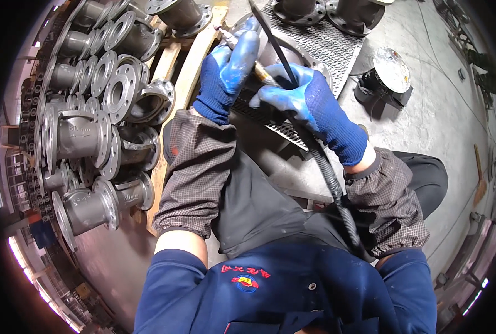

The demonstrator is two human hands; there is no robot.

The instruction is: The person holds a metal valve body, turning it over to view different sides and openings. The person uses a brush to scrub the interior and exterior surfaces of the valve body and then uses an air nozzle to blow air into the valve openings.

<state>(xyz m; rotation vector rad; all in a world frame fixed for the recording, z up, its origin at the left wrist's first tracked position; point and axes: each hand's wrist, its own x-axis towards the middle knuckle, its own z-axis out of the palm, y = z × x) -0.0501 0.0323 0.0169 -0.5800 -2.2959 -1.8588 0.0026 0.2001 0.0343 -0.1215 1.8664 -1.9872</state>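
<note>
Castings (80,138) at left and on the grating (337,49) ahead, stand (391,69) right of it.

I see grey flanged fittings (80,138) crowded beside wooden planks (201,44) on my left, a spattered round-topped stand (391,69) on my right.

L hand (230,68) hid the mid pt of the tool (263,73); R hand (301,97) covered its rear end, so the hose (328,172) join couldn't be seen. Hose's lower end was lost nr the R sleeve (393,206). Hands blocked much of the flanged pc (297,51) behind them. Top edge cut off the black cable (271,42) & upper castings (299,10). Stacked castings (81,136) partly hid e/o, plus some of the pallet (199,53). Far-L bkgd (17,183) was blurred, items too small to ID.
</note>
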